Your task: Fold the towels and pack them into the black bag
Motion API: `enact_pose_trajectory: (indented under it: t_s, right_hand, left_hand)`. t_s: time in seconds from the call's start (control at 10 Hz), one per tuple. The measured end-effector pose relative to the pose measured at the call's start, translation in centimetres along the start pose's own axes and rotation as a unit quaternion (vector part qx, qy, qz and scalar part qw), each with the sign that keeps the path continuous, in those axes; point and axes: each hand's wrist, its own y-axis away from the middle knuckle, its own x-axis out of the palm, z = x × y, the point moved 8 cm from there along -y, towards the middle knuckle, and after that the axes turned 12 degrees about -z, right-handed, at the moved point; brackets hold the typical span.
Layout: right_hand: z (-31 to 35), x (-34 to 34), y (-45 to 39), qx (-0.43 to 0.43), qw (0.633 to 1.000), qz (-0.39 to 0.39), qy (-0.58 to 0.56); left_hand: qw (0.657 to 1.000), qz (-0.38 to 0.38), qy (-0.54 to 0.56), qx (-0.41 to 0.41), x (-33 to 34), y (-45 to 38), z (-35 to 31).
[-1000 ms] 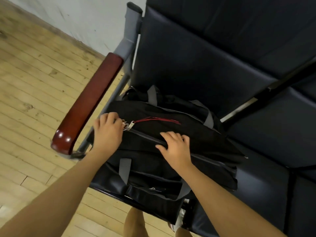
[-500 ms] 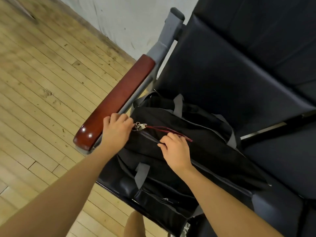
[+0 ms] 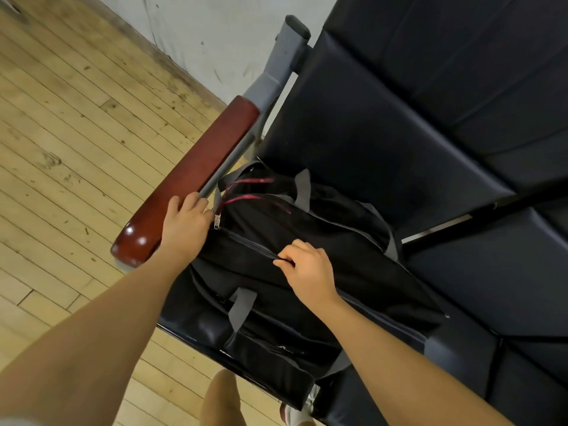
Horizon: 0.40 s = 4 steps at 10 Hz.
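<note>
A knee [image 3: 222,398] and a shoe [image 3: 296,415] are showing at the bottom edge, just in front of a black seat [image 3: 196,325]. Two bare forearms are reaching forward and up from the lower corners toward a black bag [image 3: 322,272] that is lying on the seat, its long side running from upper left to lower right.

The right hand [image 3: 310,269] is resting on the middle of the bag's top, wrist bent slightly, fingers curled under and pinching the fabric along the closed zip line [image 3: 246,242]. The left hand [image 3: 184,226] is sitting at the bag's left end, knuckles up and fingers curled, right against a metal zip pull [image 3: 217,222]; whether the fingers are actually gripping the pull is hidden by the hand itself. The hands are sitting well apart along the zip.

Grey straps [image 3: 241,305] are hanging down the bag's near side, and red cords [image 3: 246,198] are trailing across its far end. Just left of the left hand, a glossy reddish wooden armrest [image 3: 190,179] is angling away on a grey frame [image 3: 282,63]. Beyond the bag, the black backrest [image 3: 415,103] is rising. A pale wood floor [image 3: 61,149] is filling the left side, meeting a scuffed white wall [image 3: 215,35] at the top.
</note>
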Motion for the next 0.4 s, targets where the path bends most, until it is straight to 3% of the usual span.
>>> enact_pose_trajectory:
  t_s: [0.2,0.4]
  right_hand:
    - [-0.3,0.6,0.3,0.022,0.998,0.052,0.021]
    - [-2.7,-4.9,0.6,0.074,0.994,0.063,0.056]
  left_hand:
    - [0.999,0.014,0.036,-0.036,-2.4,-0.2,-1.6]
    - [0.993,-0.006,0.119,0.01,-6.8,-3.6,-7.7]
